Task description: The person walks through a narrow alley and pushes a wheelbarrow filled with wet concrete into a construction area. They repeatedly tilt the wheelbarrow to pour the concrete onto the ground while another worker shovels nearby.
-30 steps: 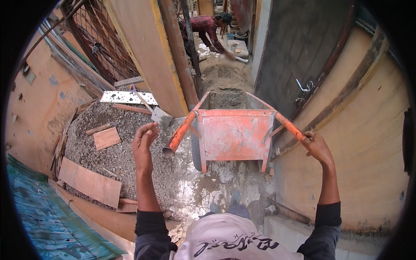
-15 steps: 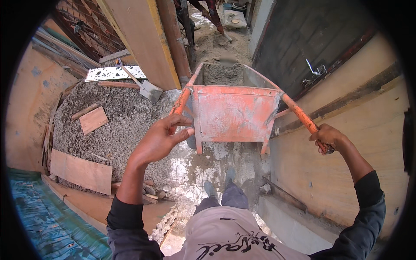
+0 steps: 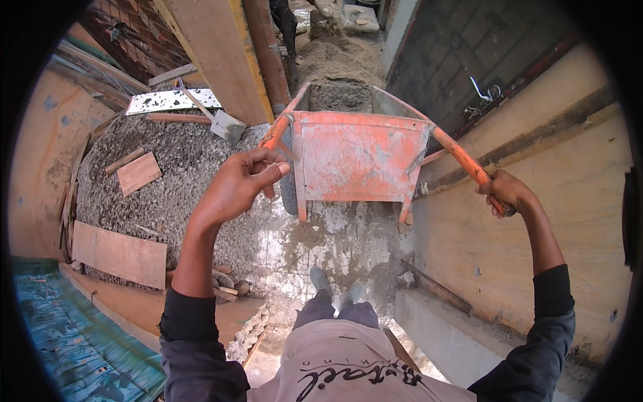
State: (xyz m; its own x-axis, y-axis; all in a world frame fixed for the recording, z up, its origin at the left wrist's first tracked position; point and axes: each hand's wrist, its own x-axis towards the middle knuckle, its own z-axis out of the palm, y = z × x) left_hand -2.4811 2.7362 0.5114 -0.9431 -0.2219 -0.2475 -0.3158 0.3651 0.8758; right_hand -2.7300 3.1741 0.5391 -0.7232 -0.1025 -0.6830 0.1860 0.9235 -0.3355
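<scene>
In front of me stands an orange wheelbarrow (image 3: 362, 157), its paint worn and smeared with grey. Grey, gritty material (image 3: 340, 96) lies in its tray. My right hand (image 3: 506, 191) is closed round the end of the right handle (image 3: 462, 155). At the left handle (image 3: 276, 130), my left hand (image 3: 246, 177) has its fingers curled over the grip, with the thumb bent in alongside. That handle's end is hidden behind the hand. A dark wheel (image 3: 289, 187) shows below the tray's left side.
A gravel heap (image 3: 194, 181) with boards on it spreads to the left, with a shovel (image 3: 228, 126) at its upper edge. Plywood (image 3: 522, 248) walls the right side. Sand (image 3: 335, 57) lies beyond the wheelbarrow, where a person's leg (image 3: 284, 30) shows. A concrete ledge (image 3: 442, 321) is lower right.
The wheelbarrow sits slightly higher in the picture. My left thumb has drawn in toward the fingers from a wider spread. My feet have changed position, and the person beyond shows less.
</scene>
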